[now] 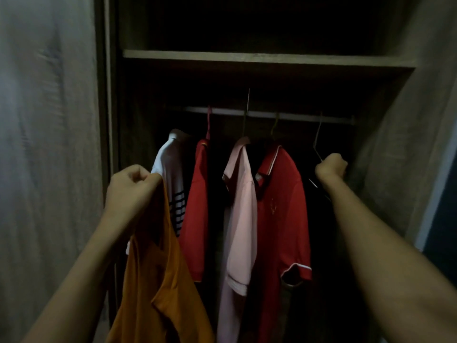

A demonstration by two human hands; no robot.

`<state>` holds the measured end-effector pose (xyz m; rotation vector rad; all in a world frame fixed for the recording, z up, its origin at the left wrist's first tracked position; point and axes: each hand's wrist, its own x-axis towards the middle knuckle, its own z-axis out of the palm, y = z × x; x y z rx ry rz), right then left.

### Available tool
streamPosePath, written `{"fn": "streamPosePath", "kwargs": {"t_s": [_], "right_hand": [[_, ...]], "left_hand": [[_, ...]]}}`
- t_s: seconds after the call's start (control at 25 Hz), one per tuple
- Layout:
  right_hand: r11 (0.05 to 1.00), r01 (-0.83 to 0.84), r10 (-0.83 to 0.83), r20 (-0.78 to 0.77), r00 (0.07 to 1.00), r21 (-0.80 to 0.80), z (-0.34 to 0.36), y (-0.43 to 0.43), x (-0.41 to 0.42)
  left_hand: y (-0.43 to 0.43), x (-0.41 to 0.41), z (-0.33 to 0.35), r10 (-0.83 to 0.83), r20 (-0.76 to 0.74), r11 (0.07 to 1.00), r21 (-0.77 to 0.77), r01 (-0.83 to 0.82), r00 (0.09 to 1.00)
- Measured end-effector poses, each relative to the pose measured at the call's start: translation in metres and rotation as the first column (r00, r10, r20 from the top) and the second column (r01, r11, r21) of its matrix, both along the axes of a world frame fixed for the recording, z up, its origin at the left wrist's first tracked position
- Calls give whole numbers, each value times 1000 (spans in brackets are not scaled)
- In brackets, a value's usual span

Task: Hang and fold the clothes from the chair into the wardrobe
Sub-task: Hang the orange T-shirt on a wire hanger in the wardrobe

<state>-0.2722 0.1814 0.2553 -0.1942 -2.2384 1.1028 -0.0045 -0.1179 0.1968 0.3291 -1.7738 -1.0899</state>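
**Orange shirt in one grip, wire hanger in the other**

The left grip (133, 184) pinches the top edge of the orange shirt (158, 280); the right grip (331, 169) is curled round a thin wire hanger (317, 142) at the right end of the rail (222, 110); the shirt hangs limp in front of the open wardrobe (108, 95), low and to the left of the shirts already hung; it is probably light, soft and floppy, so it will sag wherever it is unsupported; the neckline or shoulder seams look like the best hold for feeding the hanger in; the cloth is plain burnt orange and falls in loose folds; its cut is hard to tell.
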Motion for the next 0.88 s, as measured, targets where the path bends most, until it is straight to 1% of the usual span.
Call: {"fn": "streamPosePath", "kwargs": {"t_s": [0.16, 0.32, 0.44, 0.56, 0.64, 0.72, 0.76, 0.84, 0.88], "right_hand": [[999, -33, 32, -173, 984, -2, 0, 3, 5], [996, -20, -5, -292, 956, -83, -10, 3, 36], [992, -23, -17, -318, 948, -121, -30, -2, 78], [995, -40, 6, -350, 937, -88, -53, -15, 133], [992, -79, 33, -396, 918, -102, -62, -31, 174], [983, -130, 63, -435, 898, -127, -68, -57, 218], [976, -176, 93, -476, 874, -132, -68, -71, 237], [929, -331, 194, -546, 815, -163, -62, -96, 265], [879, -437, 267, -563, 782, -190, -58, -108, 274]], "left_hand": [[2, -3, -4, -21, 17, 1000, -20, 22, 1000], [1, -2, -5, -31, 19, 999, -9, 31, 999], [-3, 3, -3, -52, 21, 999, -10, 52, 998], [-8, 13, -1, -77, 11, 997, -29, 77, 997], [-13, 19, -1, -94, -6, 996, -6, 93, 996], [-23, 29, -1, -84, 0, 996, 12, 84, 996], [-29, 34, -1, -80, 5, 997, 21, 80, 997], [-42, 45, -3, -71, 14, 996, 47, 71, 997], [-51, 54, -4, -61, 25, 997, 56, 59, 998]]}}
